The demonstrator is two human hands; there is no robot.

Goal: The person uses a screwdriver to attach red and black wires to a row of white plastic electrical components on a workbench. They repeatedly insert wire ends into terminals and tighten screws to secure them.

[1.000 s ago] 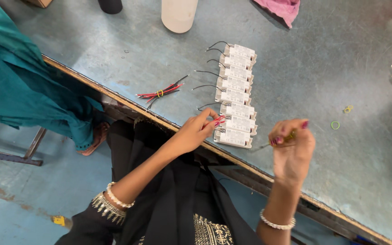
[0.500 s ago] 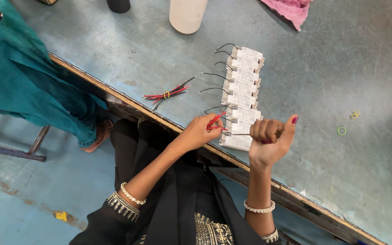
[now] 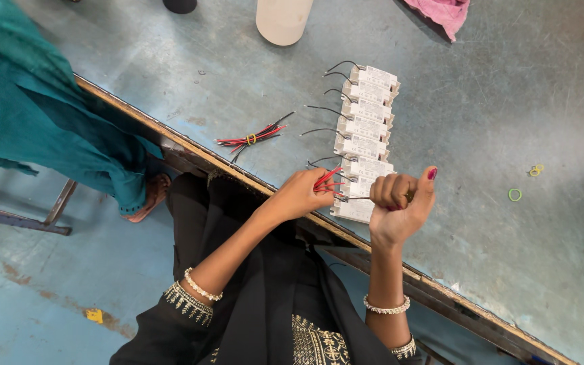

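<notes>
Your right hand [image 3: 399, 203] is fisted tight around a screwdriver [image 3: 356, 198], its tip at the nearest white driver box [image 3: 353, 211]; at nine o'clock of it your left hand [image 3: 303, 192] pinches red wires [image 3: 327, 181]; the row of white boxes [image 3: 366, 128] runs toward twelve o'clock; a spare wire bundle [image 3: 251, 138] lies at ten o'clock on the blue table [image 3: 481, 101].

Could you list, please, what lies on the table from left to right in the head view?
Bundle of red and black wires → left hand → row of white boxes → right hand → green rubber band → yellow rubber bands.
</notes>
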